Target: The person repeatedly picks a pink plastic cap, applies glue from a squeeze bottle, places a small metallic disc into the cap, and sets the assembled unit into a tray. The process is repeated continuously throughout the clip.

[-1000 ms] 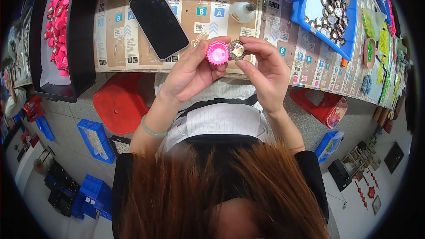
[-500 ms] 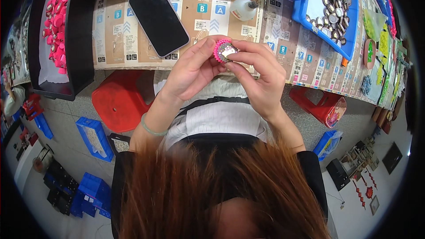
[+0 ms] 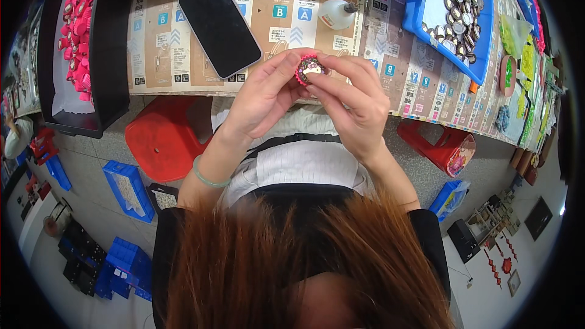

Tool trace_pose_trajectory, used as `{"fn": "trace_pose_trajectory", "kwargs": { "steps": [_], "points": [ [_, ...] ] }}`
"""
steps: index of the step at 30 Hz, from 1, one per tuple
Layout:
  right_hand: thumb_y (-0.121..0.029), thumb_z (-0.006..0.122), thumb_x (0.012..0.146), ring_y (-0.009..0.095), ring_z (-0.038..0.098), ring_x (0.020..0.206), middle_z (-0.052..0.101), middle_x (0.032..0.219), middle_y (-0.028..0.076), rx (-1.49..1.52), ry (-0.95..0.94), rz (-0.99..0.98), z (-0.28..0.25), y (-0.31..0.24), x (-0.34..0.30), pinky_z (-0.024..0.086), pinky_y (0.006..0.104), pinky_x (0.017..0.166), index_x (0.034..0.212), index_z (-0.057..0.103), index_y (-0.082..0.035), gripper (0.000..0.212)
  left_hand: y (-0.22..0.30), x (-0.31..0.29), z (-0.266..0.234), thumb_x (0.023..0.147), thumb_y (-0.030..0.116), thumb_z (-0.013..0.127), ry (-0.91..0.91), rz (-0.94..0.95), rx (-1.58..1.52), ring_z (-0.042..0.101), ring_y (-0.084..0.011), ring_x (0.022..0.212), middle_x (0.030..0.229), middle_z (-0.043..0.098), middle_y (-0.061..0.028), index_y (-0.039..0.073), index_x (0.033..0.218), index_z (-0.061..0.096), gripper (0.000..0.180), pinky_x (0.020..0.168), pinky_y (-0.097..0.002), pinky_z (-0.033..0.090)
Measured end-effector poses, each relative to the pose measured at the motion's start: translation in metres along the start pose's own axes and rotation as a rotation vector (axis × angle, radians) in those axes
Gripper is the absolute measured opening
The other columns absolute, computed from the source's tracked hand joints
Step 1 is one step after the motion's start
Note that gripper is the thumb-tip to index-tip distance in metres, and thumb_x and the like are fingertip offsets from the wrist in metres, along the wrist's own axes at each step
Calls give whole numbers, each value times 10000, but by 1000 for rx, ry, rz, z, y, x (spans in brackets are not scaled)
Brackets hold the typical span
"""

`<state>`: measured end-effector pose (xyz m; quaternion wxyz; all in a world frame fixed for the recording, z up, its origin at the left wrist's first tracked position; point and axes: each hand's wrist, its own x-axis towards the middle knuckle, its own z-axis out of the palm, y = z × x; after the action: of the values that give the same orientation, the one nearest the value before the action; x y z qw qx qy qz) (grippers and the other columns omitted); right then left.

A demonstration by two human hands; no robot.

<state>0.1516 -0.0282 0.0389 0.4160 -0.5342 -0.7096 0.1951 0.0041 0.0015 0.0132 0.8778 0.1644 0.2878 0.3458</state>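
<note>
Above my lap, at the table's front edge, both hands meet on one small item. My left hand [image 3: 263, 92] pinches a bright pink piece with a fluted rim [image 3: 299, 77] between thumb and fingers. A round dark disc with a pale cartoon picture [image 3: 312, 69] lies against that pink piece, its face turned up. Closed on the disc's right side, my right hand [image 3: 358, 105] has its thumb and index finger at the edge. Whether the disc is fully seated in the pink rim I cannot tell.
A phone [image 3: 219, 27] and a small white bottle with a dark tip [image 3: 336, 14] lie on the patterned table [image 3: 280, 79]. A black bin [image 3: 113, 42] of pink fluted pieces stands left, a blue tray [image 3: 416, 9] of round discs right. Red stools [image 3: 161, 140] stand below.
The disc has turned flatter toward view and sits closer inside the pink rim, whose fluted side shows less. My right hand has shifted slightly left.
</note>
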Motion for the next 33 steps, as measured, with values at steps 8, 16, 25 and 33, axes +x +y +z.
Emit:
{"fn": "trace_pose_trajectory", "kwargs": {
  "steps": [8,16,25,33],
  "points": [
    [26,659,581,265,528,873,576,962,90,9,25,-5,11,7,-7,432,327,742,864,586,-45,300,4,-2,6,847,67,482,4,16,165,546,-117,869,984,549,-83,-45,1149,431,327,750,-235,462],
    [67,635,593,267,511,887,537,987,120,140,11,-2,14,10,-11,434,337,735,1055,453,-13,503,2,-1,3,814,36,519,-2,-35,248,578,-143,841,950,573,-109,-53,1111,458,316,743,-254,484],
    [61,626,638,225,501,956,509,1020,130,189,-45,137,15,5,-16,418,303,813,1073,400,-11,496,1,-2,0,832,85,513,23,-75,231,592,-164,822,938,588,-127,-44,1070,489,272,738,-269,486],
    [-65,679,683,168,536,951,568,1010,135,523,25,446,11,11,-18,388,279,836,1091,343,-13,531,9,-3,8,908,452,213,-1,-155,42,576,-202,896,1013,556,-180,-65,1154,417,607,791,-328,478]
  ]
}}
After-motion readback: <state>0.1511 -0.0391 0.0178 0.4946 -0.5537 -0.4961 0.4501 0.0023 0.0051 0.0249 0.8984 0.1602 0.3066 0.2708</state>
